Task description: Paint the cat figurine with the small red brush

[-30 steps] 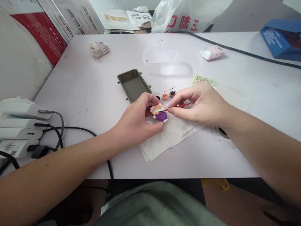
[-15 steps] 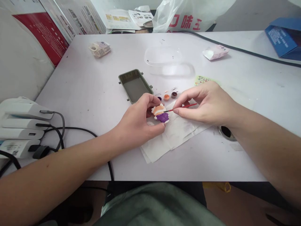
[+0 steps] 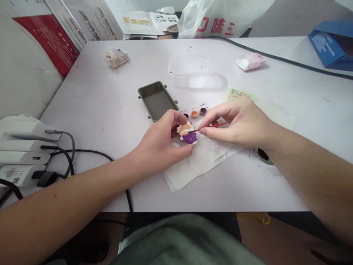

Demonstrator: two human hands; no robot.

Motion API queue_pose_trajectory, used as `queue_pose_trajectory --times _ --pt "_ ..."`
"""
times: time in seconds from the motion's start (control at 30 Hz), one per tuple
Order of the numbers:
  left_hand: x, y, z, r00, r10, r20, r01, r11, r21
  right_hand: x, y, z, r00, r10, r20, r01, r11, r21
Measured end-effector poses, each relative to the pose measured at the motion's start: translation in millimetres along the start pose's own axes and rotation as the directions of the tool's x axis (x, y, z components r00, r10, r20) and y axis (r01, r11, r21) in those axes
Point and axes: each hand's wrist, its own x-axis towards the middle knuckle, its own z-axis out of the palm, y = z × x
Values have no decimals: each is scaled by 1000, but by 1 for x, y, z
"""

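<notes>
My left hand (image 3: 164, 141) grips a small figurine (image 3: 189, 138) between thumb and fingers. Its upper part is orange and white, and its lower part is purple. Pinched in my right hand (image 3: 234, 121) is a thin paintbrush (image 3: 217, 125) with a red handle, its dark tip at the figurine's middle. Behind the figurine stand small paint pots: an orange one (image 3: 194, 113), a dark brown one (image 3: 203, 110) and a dark purple one (image 3: 185, 116), partly hidden by my left fingers. White tissue paper (image 3: 190, 173) lies flat under both hands.
An olive-green tray (image 3: 157, 103) lies behind my left hand, and a clear plastic container (image 3: 190, 66) farther back. A dark round pot (image 3: 263, 155) sits by my right forearm. White chargers (image 3: 24, 140) with cables stand at left. A blue box (image 3: 332, 46) is at the back right.
The brush has shifted slightly left along the figurine, and its tip now lies further over the figurine's middle. My left hand keeps its hold. The whole view has drifted a little.
</notes>
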Motion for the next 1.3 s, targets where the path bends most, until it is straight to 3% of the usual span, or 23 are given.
queue_pose_trajectory --times 0.57,0.9,1.0,1.3 --pt "1 -2 0 1000 6 23 -6 1000 -18 -4 -2 -5 1000 -1 -18 -1 993 -118" --pt "1 1 0 1000 10 18 -9 1000 -10 -1 -4 -2 999 29 -13 -30 999 -37" --pt "1 1 0 1000 9 19 -8 1000 -17 0 -3 0 999 25 29 -24 999 -44" --pt "1 1 0 1000 -3 24 4 999 -36 -3 -2 -7 1000 14 -7 -14 995 -103"
